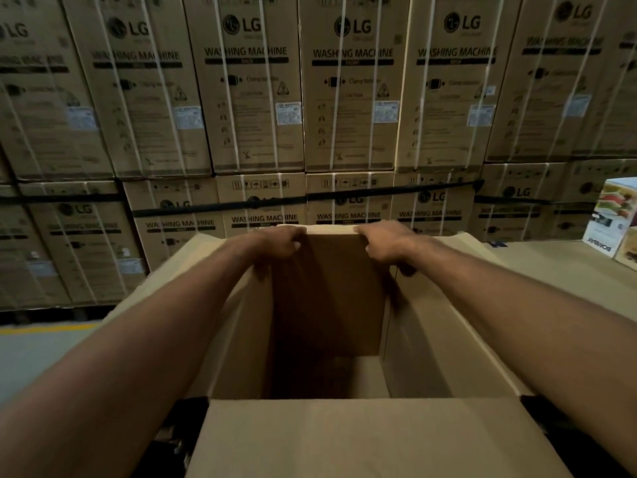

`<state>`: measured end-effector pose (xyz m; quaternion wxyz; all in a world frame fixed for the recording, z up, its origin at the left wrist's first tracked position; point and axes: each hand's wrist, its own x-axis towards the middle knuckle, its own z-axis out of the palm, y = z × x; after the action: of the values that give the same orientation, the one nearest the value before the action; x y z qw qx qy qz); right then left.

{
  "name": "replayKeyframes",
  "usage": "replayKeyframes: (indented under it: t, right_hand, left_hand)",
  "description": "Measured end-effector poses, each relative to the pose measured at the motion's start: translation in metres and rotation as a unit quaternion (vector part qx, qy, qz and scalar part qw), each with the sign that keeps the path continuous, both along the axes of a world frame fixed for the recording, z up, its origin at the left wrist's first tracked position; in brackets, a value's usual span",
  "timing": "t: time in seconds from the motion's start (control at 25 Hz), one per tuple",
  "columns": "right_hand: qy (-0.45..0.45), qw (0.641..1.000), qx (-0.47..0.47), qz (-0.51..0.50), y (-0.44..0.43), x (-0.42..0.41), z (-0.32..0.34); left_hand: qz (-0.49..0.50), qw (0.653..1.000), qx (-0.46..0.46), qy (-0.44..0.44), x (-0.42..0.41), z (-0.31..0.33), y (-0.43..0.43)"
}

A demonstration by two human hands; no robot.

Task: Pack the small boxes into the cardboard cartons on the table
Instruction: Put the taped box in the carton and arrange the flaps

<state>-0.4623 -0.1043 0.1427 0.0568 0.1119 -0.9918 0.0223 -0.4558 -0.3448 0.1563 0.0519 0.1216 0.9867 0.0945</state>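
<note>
Gripping the top edge of the far flap of the carton with both hands: left hand at its left corner, right hand at its right corner, with fingers curled over the edge and bare cardboard between the 2. Probably holding the flap up and back so the mouth stands open and square for loading; taking 2 corners at once to stop the panel twisting.

Standing upright just below and nearer than the hands, mouth facing up, side flaps splayed out under the forearms, near flap folded out toward the body. Seemingly deeper than wide, so long axis probably vertical, though hard to be sure through the wide-angle view. Inside, no small boxes to be seen.

Well to the right of the right hand, on the counter, 1 printed small box standing upright, part of another just beside it, neither yet packed. Beyond the hands, a strapped wall of washing-machine cartons.
</note>
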Motion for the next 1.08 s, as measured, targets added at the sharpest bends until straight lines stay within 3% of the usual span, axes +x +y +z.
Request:
replayKeyframes:
  t: [0.12,0.24,0.36,0.52,0.84,1.08]
  right_hand:
    - [-0.019,0.999,-0.037,-0.004,0.003,-0.004,-0.003]
    - [-0.025,1.0,-0.011,-0.009,0.006,0.003,-0.005]
    - [0.004,1.0,0.029,0.002,0.01,0.022,0.002]
    - [0.038,0.999,-0.018,0.029,0.016,0.07,0.023]
    - [0.039,0.991,-0.116,0.053,0.022,0.202,0.043]
    - [0.101,0.992,-0.065,0.029,0.059,0.305,0.035]
  left_hand:
    - [-0.004,0.999,-0.031,0.008,0.001,-0.001,-0.004]
    - [-0.012,0.998,-0.068,0.011,0.008,0.005,-0.001]
    - [-0.044,0.99,-0.124,0.048,0.027,0.013,0.0]
    - [-0.088,0.97,-0.198,0.106,0.071,0.022,0.0]
    - [-0.125,0.976,-0.039,0.173,0.191,0.052,0.027]
    - [-0.139,0.973,0.0,0.183,0.286,0.047,0.08]
